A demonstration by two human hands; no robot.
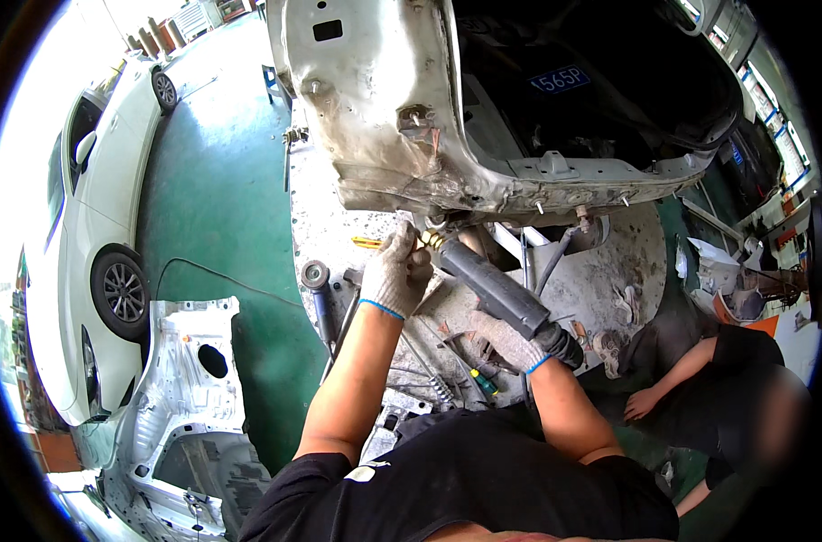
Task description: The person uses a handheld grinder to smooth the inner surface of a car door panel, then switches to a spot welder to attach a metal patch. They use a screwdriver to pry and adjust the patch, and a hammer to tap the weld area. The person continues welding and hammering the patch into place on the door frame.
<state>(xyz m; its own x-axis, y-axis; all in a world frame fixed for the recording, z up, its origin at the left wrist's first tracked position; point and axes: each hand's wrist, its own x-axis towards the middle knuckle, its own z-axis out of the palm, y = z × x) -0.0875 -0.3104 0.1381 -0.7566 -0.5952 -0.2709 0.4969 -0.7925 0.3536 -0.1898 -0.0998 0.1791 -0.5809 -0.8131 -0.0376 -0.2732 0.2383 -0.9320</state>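
Note:
My right hand, in a pale knit glove, is wrapped around the rear part of a dark, thick cylindrical power tool. Its brass-coloured front end points up and left, close under the sill of a stripped car body. Beside that front end is my left hand, also gloved, with its fingers curled closed. From the fist's left side sticks out a slim yellow-orange piece; the rest of it is hidden. An angle grinder lies left of my left hand.
Loose tools, including a green-and-yellow screwdriver, lie on the worn metal platform. A person in dark clothes crouches at right. At left stand a white car and a cut body panel. A cable crosses the green floor.

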